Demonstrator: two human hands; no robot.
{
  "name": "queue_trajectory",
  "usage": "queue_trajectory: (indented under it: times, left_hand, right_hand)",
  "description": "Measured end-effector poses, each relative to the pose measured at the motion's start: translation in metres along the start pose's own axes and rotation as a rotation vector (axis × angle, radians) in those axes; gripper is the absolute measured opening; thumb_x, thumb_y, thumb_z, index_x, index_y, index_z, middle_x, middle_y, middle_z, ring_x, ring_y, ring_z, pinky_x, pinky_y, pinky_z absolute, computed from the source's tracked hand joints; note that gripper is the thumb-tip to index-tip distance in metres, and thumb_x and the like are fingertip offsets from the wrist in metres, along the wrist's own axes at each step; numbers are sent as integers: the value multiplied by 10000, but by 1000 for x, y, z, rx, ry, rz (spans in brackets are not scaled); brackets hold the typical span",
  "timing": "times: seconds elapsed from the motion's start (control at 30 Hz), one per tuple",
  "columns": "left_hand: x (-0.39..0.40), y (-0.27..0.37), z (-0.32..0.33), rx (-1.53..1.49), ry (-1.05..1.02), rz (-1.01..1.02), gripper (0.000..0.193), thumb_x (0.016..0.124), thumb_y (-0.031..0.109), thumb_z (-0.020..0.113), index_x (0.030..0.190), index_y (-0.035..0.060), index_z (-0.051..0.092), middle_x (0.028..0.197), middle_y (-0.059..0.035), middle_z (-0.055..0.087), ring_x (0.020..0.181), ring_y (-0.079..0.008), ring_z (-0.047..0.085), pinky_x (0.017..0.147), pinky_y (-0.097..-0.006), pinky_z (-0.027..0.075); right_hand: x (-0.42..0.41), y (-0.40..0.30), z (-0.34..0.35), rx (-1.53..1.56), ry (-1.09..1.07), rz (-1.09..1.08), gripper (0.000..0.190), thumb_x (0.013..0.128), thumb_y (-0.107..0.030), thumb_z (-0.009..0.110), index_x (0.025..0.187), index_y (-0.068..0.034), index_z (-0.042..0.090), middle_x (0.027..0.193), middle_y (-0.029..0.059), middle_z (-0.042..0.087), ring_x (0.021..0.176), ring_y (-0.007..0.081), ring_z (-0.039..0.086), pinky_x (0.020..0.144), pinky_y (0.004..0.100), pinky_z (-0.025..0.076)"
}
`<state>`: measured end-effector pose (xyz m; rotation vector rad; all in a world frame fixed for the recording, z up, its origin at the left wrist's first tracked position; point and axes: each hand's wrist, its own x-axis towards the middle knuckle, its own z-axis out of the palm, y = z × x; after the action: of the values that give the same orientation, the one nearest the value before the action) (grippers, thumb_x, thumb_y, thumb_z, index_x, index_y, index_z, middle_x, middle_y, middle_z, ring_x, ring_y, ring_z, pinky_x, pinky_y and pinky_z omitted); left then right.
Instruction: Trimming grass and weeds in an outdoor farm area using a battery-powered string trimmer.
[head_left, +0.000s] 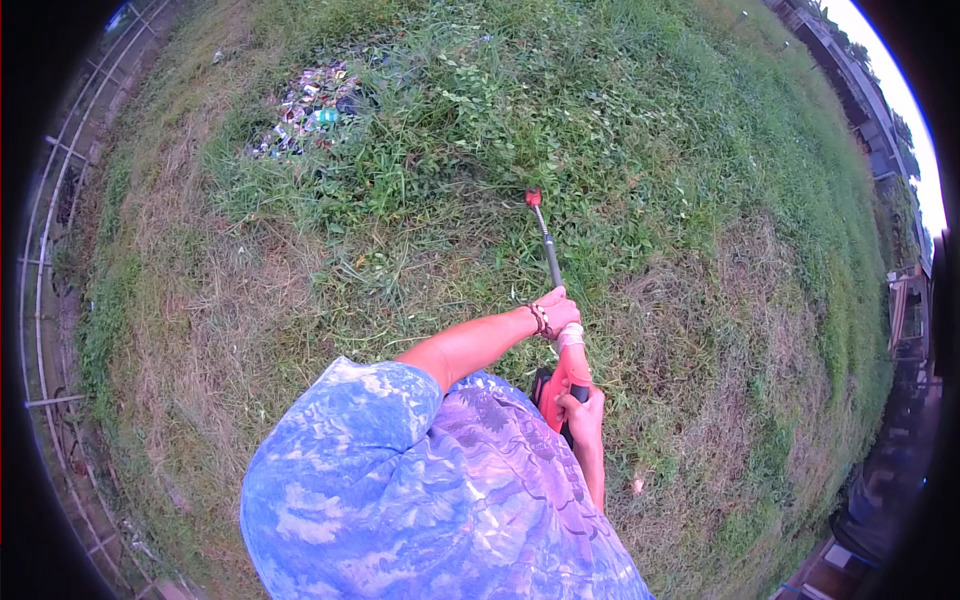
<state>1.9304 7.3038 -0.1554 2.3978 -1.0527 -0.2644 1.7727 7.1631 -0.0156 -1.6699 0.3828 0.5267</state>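
Observation:
A red and black grass trimmer (571, 367) points away from my body, its shaft (553, 262) running forward over the ground. My left hand (557, 311), with bracelets at the wrist, is wrapped around the shaft just ahead of the red housing. Behind it, my right hand (585, 415) grips the black rear handle close to my right side. The red trimmer head (533, 197) sits at the edge of taller green weeds (600, 165); its cutting end is hidden among the leaves. Cut grass (442, 247) lies flattened nearer to me.
Scattered litter (311, 109) lies among the weeds ahead on the left. A pole fence (41, 262) curves along the left rim. Low buildings (870, 112) line the far right, with dark sheeting (874, 495) at lower right. Dry, short grass (667, 330) covers the ground to my right.

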Motion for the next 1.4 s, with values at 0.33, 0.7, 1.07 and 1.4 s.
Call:
queue_trajectory:
  times: [0.33,0.7,1.07,1.4]
  left_hand:
    - [-8,-4,-4,31,-42,66,115,592,273,675,648,213,593,689,-18,601,727,-234,602,664,-406,315]
    - [-113,-4,-37,51,-69,-282,91,576,269,680,596,216,609,628,-34,608,674,-233,601,651,-390,313]
    - [-165,43,-33,-21,-67,-504,175,618,358,696,607,191,643,643,-101,638,644,-281,596,693,-380,317]
    - [-92,71,6,-41,-179,-226,117,574,263,713,644,206,639,673,-47,632,716,-237,618,678,-391,314]
  right_hand:
    - [-14,-29,19,-26,-59,-69,90,658,1,564,746,5,545,551,32,521,438,103,484,416,254,363]
    - [2,-29,13,-223,-443,-165,269,638,-8,598,907,-5,593,735,-24,557,666,69,498,619,237,409]
    - [4,-39,-11,-408,-740,-94,327,629,-32,593,953,-3,620,808,8,596,721,93,528,664,258,442]
    - [-49,9,-39,-283,-388,-40,273,680,-12,650,949,-4,603,804,3,597,701,85,533,642,240,448]
